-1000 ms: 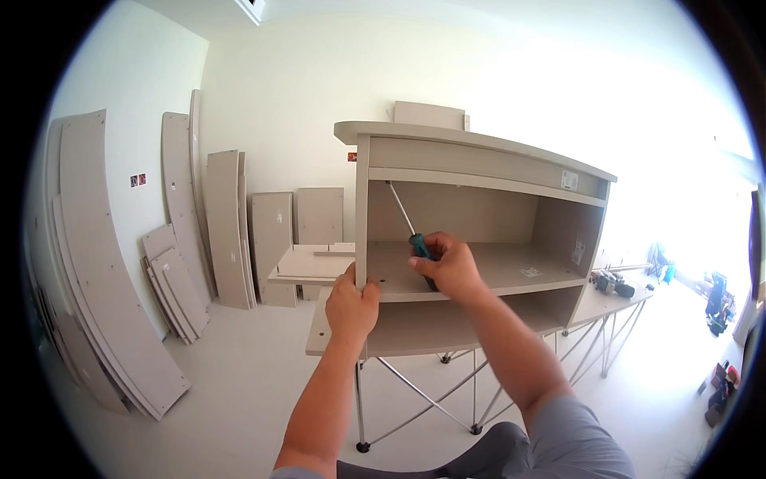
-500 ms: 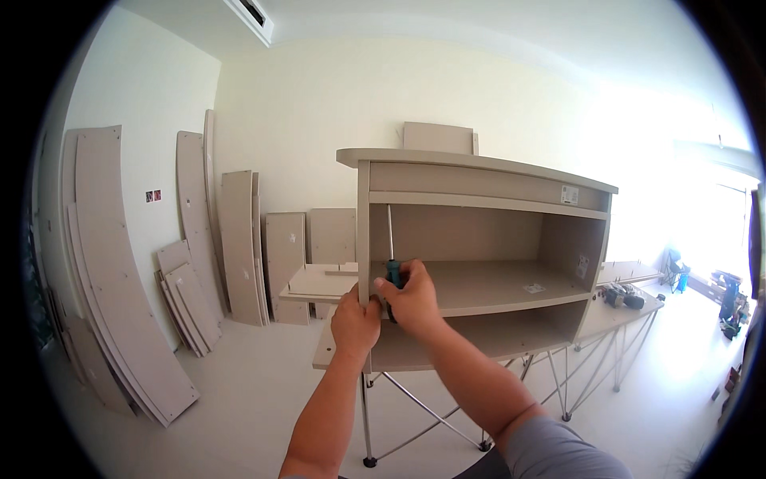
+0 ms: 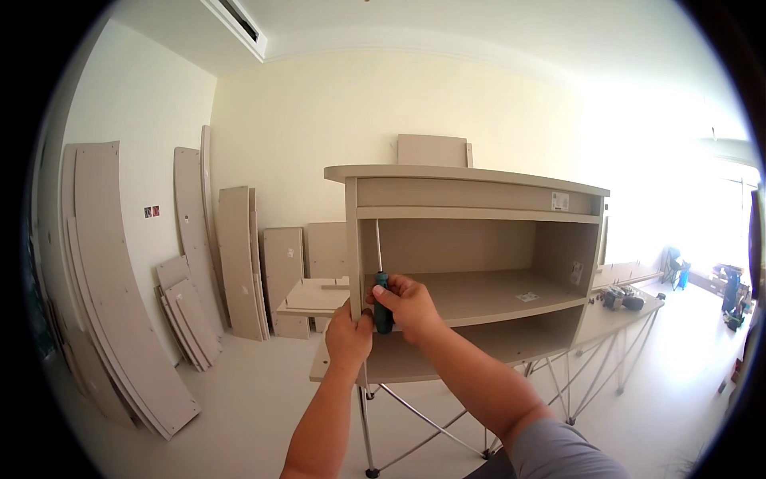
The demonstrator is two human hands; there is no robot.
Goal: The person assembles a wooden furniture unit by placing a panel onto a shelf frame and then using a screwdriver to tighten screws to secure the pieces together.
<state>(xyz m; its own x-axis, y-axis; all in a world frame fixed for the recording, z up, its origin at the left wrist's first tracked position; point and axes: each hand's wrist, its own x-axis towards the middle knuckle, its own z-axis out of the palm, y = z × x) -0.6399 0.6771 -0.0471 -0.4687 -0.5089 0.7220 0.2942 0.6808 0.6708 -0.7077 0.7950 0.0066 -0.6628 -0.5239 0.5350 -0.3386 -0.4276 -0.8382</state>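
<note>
A taupe open-front cabinet stands in front of me, with a middle shelf and a narrow panel under its top. My right hand grips the dark green handle of a screwdriver. Its thin metal shaft points up inside the left side of the upper compartment, the tip close to the underside of the top rail. My left hand is closed around the front edge of the cabinet's left side panel, beside the handle. The left fingertips are partly hidden, and the screw or hole at the tip is too small to make out.
The cabinet rests on a board over a folding metal-legged stand. Several taupe panels lean on the left and back walls. Power tools lie on the board at right. Farther right are a folding chair and stacked items.
My right hand has shifted its hold on the screwdriver handle, the fingers now pinching higher with the handle lower in the palm area. The whole view has tilted slightly, so everything sits lower.
</note>
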